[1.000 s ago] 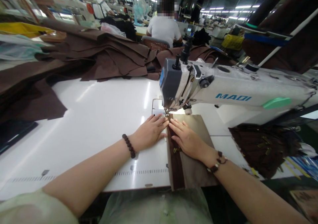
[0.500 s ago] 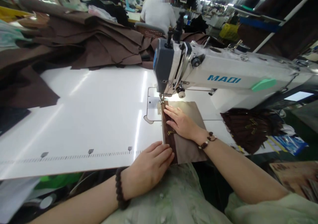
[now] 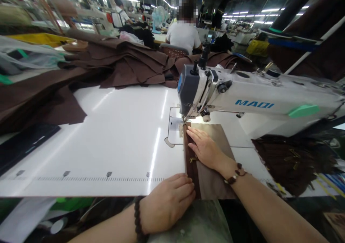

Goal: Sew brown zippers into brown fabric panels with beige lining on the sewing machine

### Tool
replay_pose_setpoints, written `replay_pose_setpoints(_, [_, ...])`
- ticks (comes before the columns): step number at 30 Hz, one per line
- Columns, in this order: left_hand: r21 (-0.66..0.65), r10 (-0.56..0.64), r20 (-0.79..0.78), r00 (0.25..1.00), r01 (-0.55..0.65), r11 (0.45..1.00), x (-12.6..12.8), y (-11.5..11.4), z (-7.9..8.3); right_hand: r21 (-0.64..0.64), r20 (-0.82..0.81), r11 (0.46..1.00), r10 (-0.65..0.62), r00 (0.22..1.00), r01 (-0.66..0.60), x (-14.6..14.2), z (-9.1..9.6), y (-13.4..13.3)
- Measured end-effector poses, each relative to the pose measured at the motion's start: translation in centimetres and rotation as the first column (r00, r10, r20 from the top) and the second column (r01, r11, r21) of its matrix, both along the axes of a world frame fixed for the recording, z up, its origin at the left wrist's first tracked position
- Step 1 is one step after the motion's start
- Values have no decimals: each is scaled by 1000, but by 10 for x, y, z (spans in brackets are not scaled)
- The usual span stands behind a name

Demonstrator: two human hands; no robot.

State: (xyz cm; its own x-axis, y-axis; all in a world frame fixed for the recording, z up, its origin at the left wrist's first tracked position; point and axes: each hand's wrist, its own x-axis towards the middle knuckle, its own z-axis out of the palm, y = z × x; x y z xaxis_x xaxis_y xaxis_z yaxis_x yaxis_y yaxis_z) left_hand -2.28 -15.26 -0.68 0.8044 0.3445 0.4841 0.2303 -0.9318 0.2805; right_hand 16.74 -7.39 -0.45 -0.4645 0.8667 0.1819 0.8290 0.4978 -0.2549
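A brown zipper strip (image 3: pixel 192 171) with a brass pull lies along the left edge of a taupe fabric panel (image 3: pixel 215 185). Its far end sits under the presser foot (image 3: pixel 184 120) of the sewing machine (image 3: pixel 237 92). My right hand (image 3: pixel 206 147) rests flat on the panel and strip, fingers stretched towards the foot. At the table's front edge, my left hand (image 3: pixel 169 201) is closed on the near part of the strip, fingers together and bent over it. The left thumb is hidden.
Brown fabric pieces (image 3: pixel 129 61) are heaped behind and left on the white table (image 3: pixel 121 138). A dark flat object (image 3: pixel 27 146) lies at the left. Dark brown pieces with zippers (image 3: pixel 288 164) lie at the right. A person in white (image 3: pixel 183 36) sits beyond.
The camera view has tilted up, so the table and machine appear lower and further right. Both hands keep nearly the same places on the fabric.
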Motion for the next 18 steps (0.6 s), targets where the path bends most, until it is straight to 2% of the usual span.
replay_pose_setpoints(5, [32,-2,-22,1000,3,999,-2,0,-1,-4,75,1000,7,997,-7,-2,2,-1])
replay_pose_setpoints(14, [86,56,-139,989,-45,995,2,-8,-5,-7,-5,1000,6,1000,-6,0,-4,-1])
replay_pose_setpoints(16, [156,64,-162,985,-38,987,-11,1,3,31,4,999,20,1000,-20,2,-10,-1])
replay_pose_setpoints(18, [242,163,-196,967,-114,964,-42,23,18,112,20,993,39,999,-41,5,-21,0])
